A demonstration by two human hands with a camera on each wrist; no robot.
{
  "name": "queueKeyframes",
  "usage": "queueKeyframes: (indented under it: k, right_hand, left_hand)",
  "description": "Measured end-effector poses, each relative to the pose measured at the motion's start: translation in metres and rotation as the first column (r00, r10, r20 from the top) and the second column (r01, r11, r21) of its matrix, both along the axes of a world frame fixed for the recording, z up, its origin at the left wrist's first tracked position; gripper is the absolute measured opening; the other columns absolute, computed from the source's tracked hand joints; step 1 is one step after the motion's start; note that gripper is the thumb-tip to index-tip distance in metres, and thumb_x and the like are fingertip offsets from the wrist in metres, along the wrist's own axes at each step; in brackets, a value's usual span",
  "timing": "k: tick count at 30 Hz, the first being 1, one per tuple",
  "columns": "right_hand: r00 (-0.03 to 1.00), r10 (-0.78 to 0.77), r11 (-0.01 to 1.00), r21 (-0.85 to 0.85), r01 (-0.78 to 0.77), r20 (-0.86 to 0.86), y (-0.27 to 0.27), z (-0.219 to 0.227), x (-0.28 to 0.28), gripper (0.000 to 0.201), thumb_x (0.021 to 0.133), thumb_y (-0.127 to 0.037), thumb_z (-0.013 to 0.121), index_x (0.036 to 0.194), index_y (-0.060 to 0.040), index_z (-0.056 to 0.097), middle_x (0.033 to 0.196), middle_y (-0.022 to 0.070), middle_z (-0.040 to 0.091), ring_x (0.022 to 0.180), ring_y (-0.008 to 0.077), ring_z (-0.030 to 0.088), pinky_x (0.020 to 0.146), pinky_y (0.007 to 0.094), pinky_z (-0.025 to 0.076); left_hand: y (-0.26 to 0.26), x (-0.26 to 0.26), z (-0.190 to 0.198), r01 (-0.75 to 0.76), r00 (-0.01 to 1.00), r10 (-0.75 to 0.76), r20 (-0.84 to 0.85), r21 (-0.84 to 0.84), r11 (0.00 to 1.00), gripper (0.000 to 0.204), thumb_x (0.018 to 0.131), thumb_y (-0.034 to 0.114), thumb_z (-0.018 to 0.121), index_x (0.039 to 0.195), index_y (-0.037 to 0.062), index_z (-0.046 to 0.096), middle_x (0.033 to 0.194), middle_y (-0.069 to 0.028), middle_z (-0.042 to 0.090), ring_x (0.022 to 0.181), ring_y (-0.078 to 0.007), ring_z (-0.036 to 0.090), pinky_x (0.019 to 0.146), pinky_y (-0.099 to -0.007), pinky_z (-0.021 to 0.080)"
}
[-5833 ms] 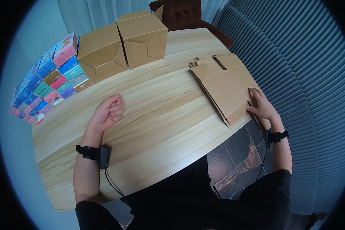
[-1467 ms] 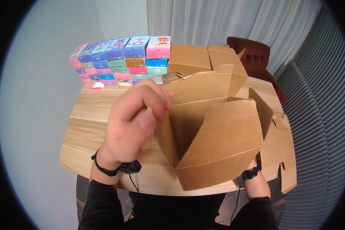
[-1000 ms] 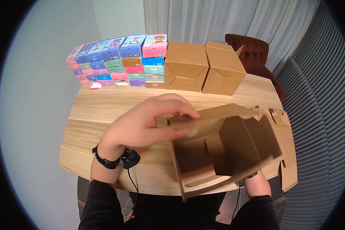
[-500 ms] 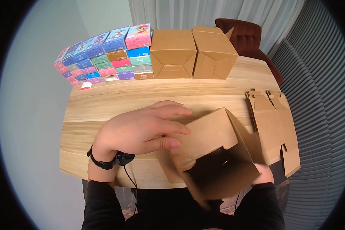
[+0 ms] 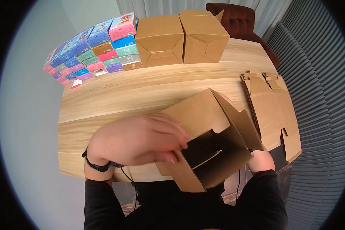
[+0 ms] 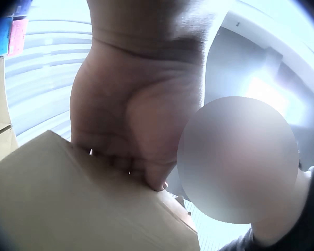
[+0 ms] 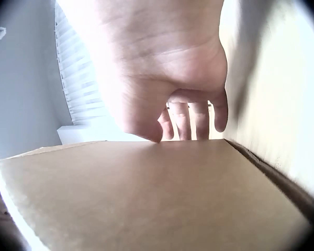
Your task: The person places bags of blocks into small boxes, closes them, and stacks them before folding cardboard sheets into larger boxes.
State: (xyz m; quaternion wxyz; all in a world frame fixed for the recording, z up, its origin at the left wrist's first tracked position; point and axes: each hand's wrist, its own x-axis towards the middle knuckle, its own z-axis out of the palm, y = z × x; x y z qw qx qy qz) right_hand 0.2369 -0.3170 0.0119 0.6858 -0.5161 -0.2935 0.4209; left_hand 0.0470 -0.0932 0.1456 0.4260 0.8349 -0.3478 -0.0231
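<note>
An open cardboard box point(image 5: 195, 115) is tilted over the front of the table, its opening facing up toward me with flaps standing out around the dark inside. My left hand point(image 5: 134, 140) grips the box's left edge, fingers over the top and thumb below. In the left wrist view the same hand bends over the edge of a cardboard panel. My right hand point(image 7: 167, 68) holds the box from its right side, thumb against a panel and fingers reaching past its edge. Most of that hand is hidden behind the box in the head view.
Flattened cardboard boxes point(image 5: 262, 111) lie stacked at the table's right edge. Two set-up cartons, a left one point(image 5: 159, 42) and a right one point(image 5: 205, 38), stand at the back. Several colourful small boxes point(image 5: 84, 44) are piled at back left. Behind is a brown chair point(image 5: 237, 21).
Earlier my right hand lay on the flattened stack. Since then a box has been lifted from it, unfolded and turned. My left hand has come from hovering open to the box's left edge.
</note>
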Motion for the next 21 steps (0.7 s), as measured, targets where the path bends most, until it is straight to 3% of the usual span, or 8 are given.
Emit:
queueKeyframes:
  k: [1, 4, 7, 9, 13, 16, 21]
  right_hand:
    - [0.999, -0.012, 0.999, 0.043, 0.011, 0.033, -0.001, 0.004, -0.002, 0.032, 0.094, -0.015, 0.062, 0.122, -0.0021, 0.055, 0.111, 0.0033, 0.064, 0.097, 0.0106, 0.062, 0.083, 0.0265, 0.051]
    - [0.934, -0.089, 0.995, 0.076, 0.067, 0.345, -0.007, 0.027, -0.017, 0.05, 0.091, -0.017, 0.067, 0.133, -0.0009, 0.047, 0.126, 0.0087, 0.058, 0.115, 0.0153, 0.056, 0.098, 0.0307, 0.045]
    - [0.946, -0.106, 0.991, 0.107, 0.077, 0.305, -0.009, 0.033, -0.023, 0.065, 0.093, -0.032, 0.065, 0.142, -0.0002, 0.037, 0.141, 0.0138, 0.046, 0.133, 0.0216, 0.042, 0.11, 0.0369, 0.034]
    - [0.958, -0.046, 0.967, 0.252, -0.028, 0.284, -0.007, 0.016, -0.016, 0.073, 0.092, -0.042, 0.061, 0.144, 0.0006, 0.033, 0.145, 0.0151, 0.04, 0.137, 0.0247, 0.036, 0.114, 0.0397, 0.027]
    - [0.958, 0.009, 0.943, 0.316, -0.103, 0.286, -0.01, -0.001, -0.012, 0.083, 0.092, -0.055, 0.056, 0.145, 0.002, 0.029, 0.149, 0.0163, 0.034, 0.141, 0.0272, 0.03, 0.117, 0.0425, 0.021]
    - [0.967, 0.029, 0.948, 0.301, -0.107, 0.255, -0.012, 0.002, -0.015, 0.084, 0.092, -0.055, 0.056, 0.146, 0.002, 0.027, 0.15, 0.0158, 0.033, 0.141, 0.0267, 0.03, 0.117, 0.0422, 0.02]
    - [0.94, 0.067, 0.944, 0.283, -0.168, 0.333, -0.01, 0.001, -0.01, 0.089, 0.089, -0.058, 0.058, 0.147, 0.0013, 0.025, 0.151, 0.0157, 0.03, 0.141, 0.0269, 0.029, 0.117, 0.042, 0.02]
  left_hand:
    - [0.002, 0.002, 0.001, -0.005, 0.999, 0.006, -0.038, 0.007, 1.0, 0.033, 0.087, 0.029, 0.068, 0.082, -0.0025, 0.06, 0.103, -0.017, 0.066, 0.105, -0.0375, 0.061, 0.093, -0.0457, 0.048]
    - [0.009, 0.007, 0.002, -0.002, 0.991, 0.003, -0.135, 0.012, 1.0, 0.028, 0.087, 0.023, 0.069, 0.08, -0.0023, 0.059, 0.1, -0.0163, 0.067, 0.104, -0.0369, 0.062, 0.093, -0.0458, 0.048]
    - [0.011, 0.01, 0.0, 0.028, 0.986, -0.032, -0.165, -0.024, 0.999, 0.026, 0.084, 0.021, 0.072, 0.081, -0.0014, 0.059, 0.101, -0.0166, 0.067, 0.104, -0.0355, 0.063, 0.094, -0.0458, 0.048]
    - [0.005, 0.006, 0.001, 0.029, 0.991, -0.035, -0.132, -0.05, 0.998, 0.028, 0.082, 0.023, 0.075, 0.083, -0.0007, 0.061, 0.102, -0.0164, 0.067, 0.104, -0.034, 0.063, 0.094, -0.0457, 0.048]
    - [-0.023, -0.011, 0.006, -0.058, 0.988, 0.06, 0.142, -0.022, 0.998, 0.037, 0.078, 0.035, 0.078, 0.091, 0.0026, 0.066, 0.106, -0.0138, 0.067, 0.104, -0.0327, 0.063, 0.097, -0.0482, 0.045]
    - [-0.047, -0.023, 0.018, -0.13, 0.908, 0.064, 0.413, 0.133, 0.983, 0.027, 0.083, 0.033, 0.073, 0.089, 0.0081, 0.067, 0.11, -0.0108, 0.066, 0.108, -0.0309, 0.061, 0.098, -0.0542, 0.042]
    - [-0.069, -0.037, 0.006, -0.175, 0.83, 0.066, 0.554, 0.146, 0.974, 0.009, 0.083, 0.025, 0.068, 0.084, 0.0153, 0.066, 0.115, -0.0022, 0.064, 0.115, -0.0273, 0.058, 0.1, -0.061, 0.038]
